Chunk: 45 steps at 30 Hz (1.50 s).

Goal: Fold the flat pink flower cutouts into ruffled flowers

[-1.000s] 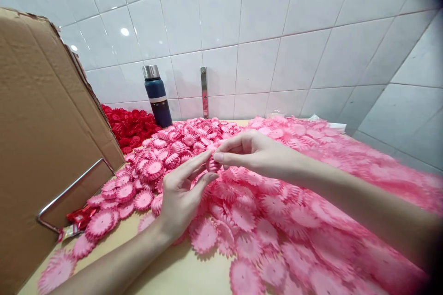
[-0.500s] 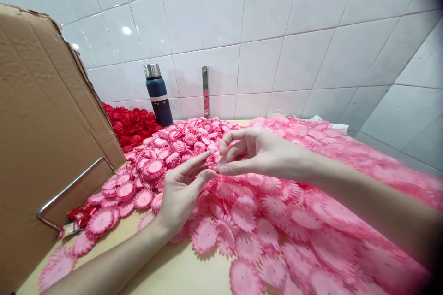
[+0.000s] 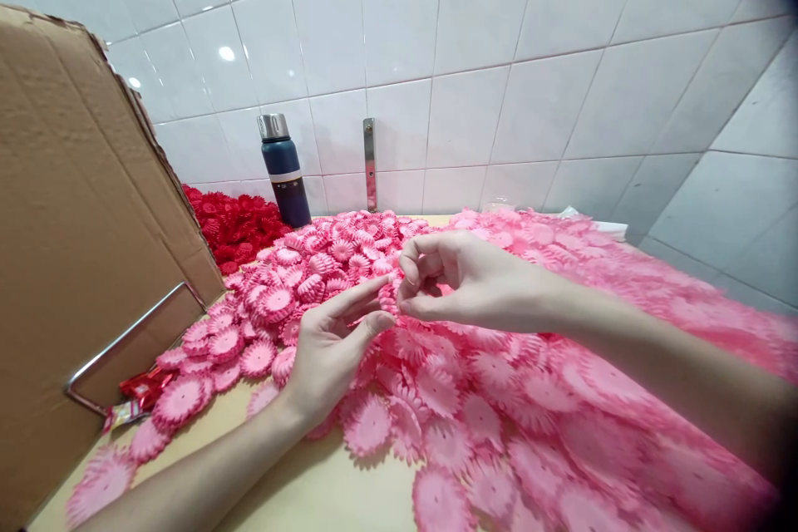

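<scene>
While our left hand [image 3: 327, 353] steadies a pink flower piece [image 3: 387, 297] above the counter [image 3: 337, 490], our right hand [image 3: 465, 278] pinches its petals, both lifting it clear of the pink heap [image 3: 499, 399] beneath.

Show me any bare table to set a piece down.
Bare table shows only at the near edge, between the left forearm and the flat pink flowers. Everything beyond is crowded: folded pink pieces, red pieces, cardboard box on the left.

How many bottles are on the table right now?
1. A dark blue insulated bottle stands upright at the back by the tiled wall, beside the red flowers. The cardboard box may hide others.
</scene>
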{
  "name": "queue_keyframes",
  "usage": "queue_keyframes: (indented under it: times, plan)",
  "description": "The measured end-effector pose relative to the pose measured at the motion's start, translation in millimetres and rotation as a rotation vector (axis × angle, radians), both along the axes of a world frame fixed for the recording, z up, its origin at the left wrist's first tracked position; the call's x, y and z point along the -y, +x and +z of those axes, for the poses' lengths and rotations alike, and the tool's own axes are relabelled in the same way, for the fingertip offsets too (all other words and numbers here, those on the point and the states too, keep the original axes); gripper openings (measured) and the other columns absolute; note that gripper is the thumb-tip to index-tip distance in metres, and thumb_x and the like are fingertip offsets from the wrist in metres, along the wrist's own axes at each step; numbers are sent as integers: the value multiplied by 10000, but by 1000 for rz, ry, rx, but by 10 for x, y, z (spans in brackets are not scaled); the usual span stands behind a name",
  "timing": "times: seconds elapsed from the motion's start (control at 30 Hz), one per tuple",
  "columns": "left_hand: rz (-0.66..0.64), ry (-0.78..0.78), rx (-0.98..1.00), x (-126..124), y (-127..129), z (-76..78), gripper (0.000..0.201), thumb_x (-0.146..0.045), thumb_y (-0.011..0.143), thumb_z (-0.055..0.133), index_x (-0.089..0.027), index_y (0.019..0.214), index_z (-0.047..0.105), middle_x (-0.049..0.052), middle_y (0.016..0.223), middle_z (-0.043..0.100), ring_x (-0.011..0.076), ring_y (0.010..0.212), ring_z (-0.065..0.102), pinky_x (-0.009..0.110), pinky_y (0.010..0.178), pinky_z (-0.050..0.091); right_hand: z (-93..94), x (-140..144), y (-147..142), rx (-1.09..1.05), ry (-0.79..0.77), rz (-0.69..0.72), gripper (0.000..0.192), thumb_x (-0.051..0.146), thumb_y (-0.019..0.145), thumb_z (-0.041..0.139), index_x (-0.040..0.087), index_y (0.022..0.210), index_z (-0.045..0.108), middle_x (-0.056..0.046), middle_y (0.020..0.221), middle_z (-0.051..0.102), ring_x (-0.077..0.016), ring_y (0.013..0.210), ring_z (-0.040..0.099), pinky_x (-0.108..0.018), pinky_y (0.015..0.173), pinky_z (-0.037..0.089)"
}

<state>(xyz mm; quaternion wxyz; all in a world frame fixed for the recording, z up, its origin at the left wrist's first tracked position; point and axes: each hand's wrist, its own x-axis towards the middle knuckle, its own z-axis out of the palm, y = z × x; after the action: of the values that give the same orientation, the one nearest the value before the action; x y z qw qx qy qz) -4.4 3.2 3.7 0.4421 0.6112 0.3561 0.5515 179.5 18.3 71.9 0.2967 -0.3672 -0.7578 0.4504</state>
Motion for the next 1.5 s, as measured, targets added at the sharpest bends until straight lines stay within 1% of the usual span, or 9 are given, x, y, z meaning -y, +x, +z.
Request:
queue_keyframes:
  times: [0.13,0.27,0.5,0.6,0.77,1.1,1.23,1.4,1.5]
  plan:
    - [27,-26,22,-2,18,7,330,-272,784,721,-199,1105,699,66,1138,716,231,1053,670,340,927,562,-12,-34,35,42,91,-28,154,80,692,580,191,733,481,4,698,577,-110,610,512,-246,531,407]
    - [19,-61,121,-16,26,10,329,-299,799,706,-200,1112,684,60,1151,711,208,1005,687,317,865,592,-44,-130,120,71,158,-23,103,99,707,557,189,688,509,29,635,522,-98,568,462,-244,509,355]
    - [26,-14,48,-31,-2,2,314,-239,775,732,-215,1086,696,36,1122,724,187,1038,675,287,931,555,-8,-133,143,211,169,-24,175,178,790,552,207,864,708,-41,865,695,-169,731,590,-293,607,434]
    - [-11,10,30,-11,-3,13,318,-184,766,734,-228,1079,704,27,1122,725,179,1031,682,264,919,560,-15,-92,98,228,216,-59,55,244,786,614,200,798,645,-25,800,665,-162,718,584,-284,620,444]
    - [-53,7,24,41,21,23,318,-146,759,732,-248,1060,718,10,1083,740,172,991,697,239,858,585,-81,-70,26,147,233,-105,157,247,781,642,196,873,526,0,752,626,-127,653,538,-256,585,417]
    - [150,-26,234,-192,-59,-75,332,-273,765,740,-175,1076,677,54,1019,735,178,946,689,291,865,573,-41,-46,72,174,241,-162,181,309,800,637,219,926,543,71,553,493,-97,489,407,-242,469,302]
    - [126,-32,230,-221,-67,-90,376,-267,775,732,-211,1137,644,60,1151,694,197,1029,664,325,882,572,-56,-117,138,190,335,-259,162,323,817,617,217,885,514,69,533,481,-106,480,424,-245,465,306]
    - [61,-16,148,-126,-25,-51,315,-240,751,752,-231,1063,714,44,1115,722,180,971,686,299,876,573,-119,-174,153,379,530,-333,145,345,876,538,202,885,518,34,535,544,-135,482,485,-272,494,338]
    - [24,-11,108,-89,-22,-29,431,-169,710,779,-282,1118,697,13,1204,687,171,1060,655,263,939,536,-138,-157,142,544,674,-352,249,400,875,540,188,1006,552,-59,761,650,-213,677,591,-328,598,411]
